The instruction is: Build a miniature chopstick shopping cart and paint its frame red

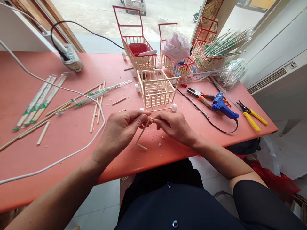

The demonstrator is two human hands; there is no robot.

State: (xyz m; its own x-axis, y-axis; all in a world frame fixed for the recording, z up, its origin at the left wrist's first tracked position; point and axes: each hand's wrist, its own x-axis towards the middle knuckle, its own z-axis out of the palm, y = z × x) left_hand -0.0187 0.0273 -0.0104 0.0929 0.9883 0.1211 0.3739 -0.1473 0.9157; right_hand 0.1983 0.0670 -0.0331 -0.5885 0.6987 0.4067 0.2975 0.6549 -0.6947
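Observation:
My left hand (120,129) and my right hand (174,126) meet above the near edge of the pink table (72,153). Both pinch a small bent frame of thin wooden sticks (143,134); its lower end hangs down toward the table. Just beyond my fingers stands a bare wooden stick cart with white wheels (157,89).
Three stick carts with red handles (139,48) stand at the back. Loose sticks and wrapped chopsticks (40,102) lie at left, a white cable (72,153) loops across. A blue glue gun (222,105), orange pliers (200,95) and yellow cutters (251,116) lie at right.

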